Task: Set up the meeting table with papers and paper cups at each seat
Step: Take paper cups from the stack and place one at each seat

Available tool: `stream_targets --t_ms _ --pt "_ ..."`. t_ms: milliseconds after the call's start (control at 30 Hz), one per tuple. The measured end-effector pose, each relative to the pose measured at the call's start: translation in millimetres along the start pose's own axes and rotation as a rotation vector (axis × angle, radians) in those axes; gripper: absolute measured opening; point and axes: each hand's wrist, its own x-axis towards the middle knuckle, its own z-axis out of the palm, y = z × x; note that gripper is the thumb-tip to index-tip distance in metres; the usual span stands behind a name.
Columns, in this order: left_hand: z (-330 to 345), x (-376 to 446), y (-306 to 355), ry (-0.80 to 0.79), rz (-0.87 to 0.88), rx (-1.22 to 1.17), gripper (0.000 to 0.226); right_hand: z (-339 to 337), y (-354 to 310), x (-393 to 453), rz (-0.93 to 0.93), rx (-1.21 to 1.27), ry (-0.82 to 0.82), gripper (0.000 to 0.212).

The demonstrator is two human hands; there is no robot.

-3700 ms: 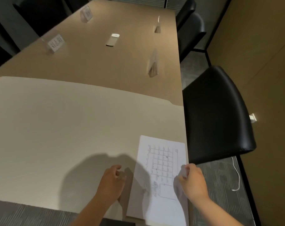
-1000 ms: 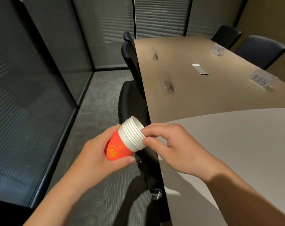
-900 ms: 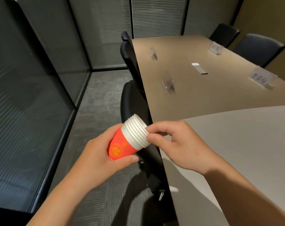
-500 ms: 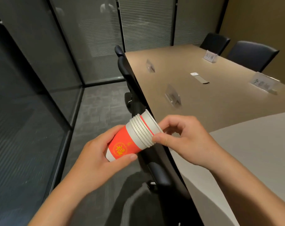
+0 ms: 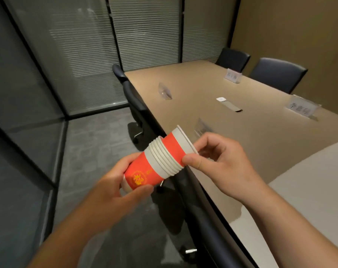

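A stack of red paper cups (image 5: 145, 173) with white rims lies sideways in my left hand (image 5: 110, 192), which grips its base. My right hand (image 5: 220, 163) pinches the rim of the top cup (image 5: 177, 146), which sticks partway out of the stack. Both hands hover over a chair back beside the long meeting table (image 5: 241, 136). No papers show in this view.
Black chairs (image 5: 133, 97) line the table's left side and two more (image 5: 276, 76) stand at the far right. Name cards (image 5: 299, 108), clear stands (image 5: 164, 90) and a small white device (image 5: 229, 104) sit on the tabletop. Glass partitions close off the left.
Earlier my hands rested by a sheet of paper on the table. Since then my right hand has drawn the top cup partway out of the stack, and my view has lifted toward the far seats.
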Motion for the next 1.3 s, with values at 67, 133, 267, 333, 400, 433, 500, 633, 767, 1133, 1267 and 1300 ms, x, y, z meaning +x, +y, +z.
stream_targets --t_ms 67,133,267,333,400,433,500,633,767,1133,1267,1300 --pt "-15.0 33.9 -22.7 -0.034 0.017 -0.011 0.054 11.2 11.3 25.6 0.008 -0.017 0.081 0.013" --pt "-36.7 74.3 -47.6 -0.090 0.031 -0.059 0.056 22.6 19.5 54.8 0.011 -0.055 0.165 0.010" --pt "-78.0 155.1 -80.2 -0.168 0.074 -0.070 0.055 35.4 18.6 107.0 -0.020 -0.185 0.391 0.009" --pt "-93.0 191.2 -88.7 -0.229 0.117 -0.063 0.053 38.8 14.5 129.5 -0.030 -0.265 0.505 0.009" --pt "-99.9 223.2 -98.6 -0.260 0.141 -0.042 0.055 39.0 14.8 145.5 -0.011 -0.351 0.579 0.012" --pt "-100.8 237.9 -103.8 -0.267 0.144 -0.040 0.058 38.1 18.0 151.9 0.017 -0.404 0.611 0.013" --pt "-95.4 264.4 -113.1 -0.282 0.149 -0.039 0.062 36.0 31.1 160.3 0.102 -0.509 0.671 0.013" --pt "-71.0 312.1 -118.2 -0.389 0.171 -0.045 0.062 22.0 76.1 170.7 0.225 -0.756 0.708 0.006" --pt "-37.7 357.2 -118.8 -0.509 0.195 -0.053 0.060 -10.1 142.9 164.1 0.448 -0.985 0.687 0.003" --pt "53.9 462.6 -135.3 -0.784 0.235 0.104 0.062 -72.1 294.0 158.5 0.942 -1.259 0.564 0.017" --pt "78.2 486.2 -141.5 -0.791 0.252 0.126 0.065 -82.2 318.7 158.2 1.105 -1.293 0.427 0.019" --pt "81.3 489.2 -142.6 -0.801 0.249 0.128 0.064 -81.2 323.8 156.7 1.154 -1.271 0.377 0.021"
